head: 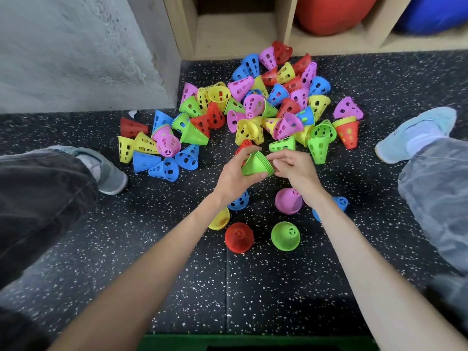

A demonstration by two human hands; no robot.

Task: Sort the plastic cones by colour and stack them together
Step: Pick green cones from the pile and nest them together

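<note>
The person's left hand (236,171) gripped a nested stack of green cones (258,165), its thumb and fingers curled round the cone walls so the stack lay tilted on its side. The right hand (295,167) met the stack at its rims, its fingertips (274,159) pinching the edge of the outermost cone. Both hands were raised above the speckled black floor (278,287).

Just beyond the hands lay the big loose pile of cones (253,105), pink, yellow, blue, red and green all mixed, most of them tipped over. Nearest the right hand in that pile were two green cones (317,148) lying on the floor. A red cone (243,144) showed partly behind the left hand's fingers.

Nearer the person than the hands, separate cones or short stacks stood wide end down: a pink one (288,200) under the right wrist, a blue one (239,201) and a yellow one (219,219) partly hidden by the left forearm, another blue one (339,202) behind the right forearm, then a red one (239,237) and a green one (285,235) side by side.

Far left of the hands sat a grey shoe (111,171), far right a pale blue shoe (415,134). Beyond the pile stood a wooden shelf (228,34) holding a red ball (331,13) and a blue ball (435,13)
</note>
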